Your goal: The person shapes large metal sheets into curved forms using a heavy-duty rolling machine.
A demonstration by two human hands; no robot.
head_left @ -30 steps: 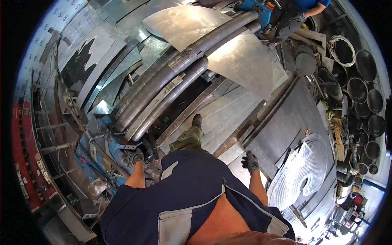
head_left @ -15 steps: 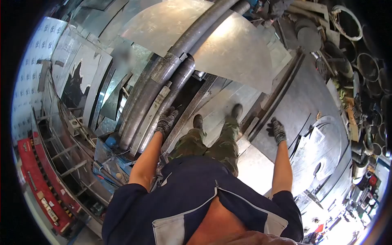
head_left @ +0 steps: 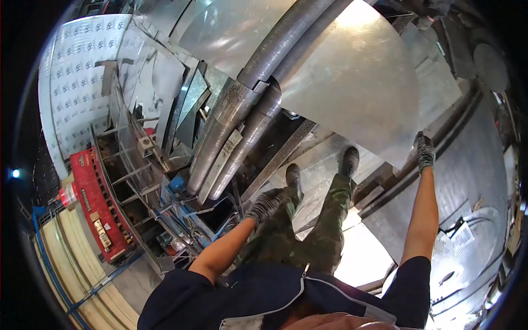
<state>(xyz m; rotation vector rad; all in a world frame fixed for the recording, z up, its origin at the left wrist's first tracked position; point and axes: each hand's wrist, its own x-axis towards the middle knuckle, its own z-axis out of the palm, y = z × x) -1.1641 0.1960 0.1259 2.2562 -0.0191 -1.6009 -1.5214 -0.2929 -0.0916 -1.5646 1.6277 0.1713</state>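
My left hand [head_left: 265, 204], in a striped knit glove, hovers over my camouflage trouser leg with its fingers stretched out and nothing in them. To its upper left lie the near ends of long metal rollers [head_left: 245, 146]. My right hand [head_left: 425, 151], in the same kind of glove, reaches forward at the right edge of a large rounded metal sheet [head_left: 352, 82]. That sheet passes under the upper rollers. The right hand shows narrow and edge-on, overlapping the sheet's rim in this view; whether its fingers close on the rim I cannot tell.
A dark metal plate [head_left: 462, 148] spreads to my right, with a perforated round piece [head_left: 467, 247] on it. Sheet offcuts stand at the left beside a metal rack [head_left: 129, 173] and a red machine [head_left: 99, 203]. My boots [head_left: 348, 160] rest on floor plates below the rollers.
My view has turned. My left hand has left the roller's side and come over my leg. The right hand has moved forward from above the dark plate to the rounded sheet's edge.
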